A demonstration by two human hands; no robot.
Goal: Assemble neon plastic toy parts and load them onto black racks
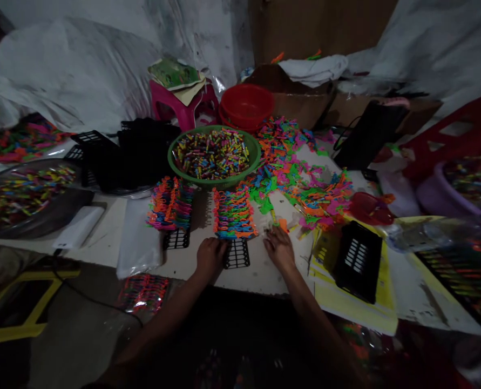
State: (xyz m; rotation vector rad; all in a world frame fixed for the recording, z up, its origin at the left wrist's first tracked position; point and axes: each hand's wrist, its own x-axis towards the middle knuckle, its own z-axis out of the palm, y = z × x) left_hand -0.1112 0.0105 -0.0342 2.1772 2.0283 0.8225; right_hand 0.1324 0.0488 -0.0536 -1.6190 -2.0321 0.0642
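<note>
My left hand (211,255) is closed at the left edge of a black plastic grid rack (237,255), its fingers curled against the frame. The far part of this rack carries rows of small bright plastic pieces (234,213) in orange, green, blue and pink. To the right, my right hand (279,247) rests low over the table with fingers bent together; what they hold, if anything, is too small and dark to make out. An orange piece (283,225) lies at its fingertips. Left of my left hand stands another filled grid rack (177,239).
Beyond the racks sits a green basin (254,162) full of small colourful tubes. Loose plastic pieces (292,167) spread across the table behind my right hand. A black tray (359,262) lies on yellow sheets at right; clear plastic bags (140,237) and a white power bank (79,227) lie left.
</note>
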